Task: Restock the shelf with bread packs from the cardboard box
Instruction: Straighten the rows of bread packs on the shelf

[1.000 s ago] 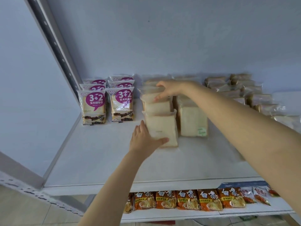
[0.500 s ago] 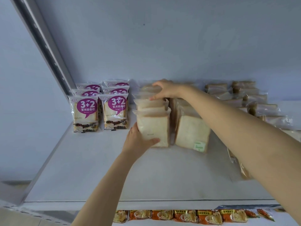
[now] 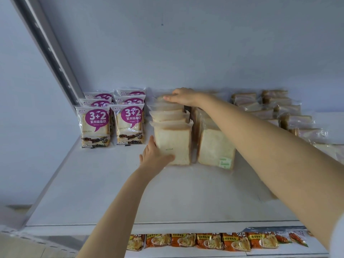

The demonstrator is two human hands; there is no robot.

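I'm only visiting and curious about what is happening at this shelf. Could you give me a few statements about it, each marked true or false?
1. The left hand touches the front white bread pack. True.
2. The purple 3+2 packs stand right of the white bread. False: they stand left of it.
3. The right hand rests on the rear packs of that row. True.
4. The lower shelf holds bottles. False: it holds orange packets.
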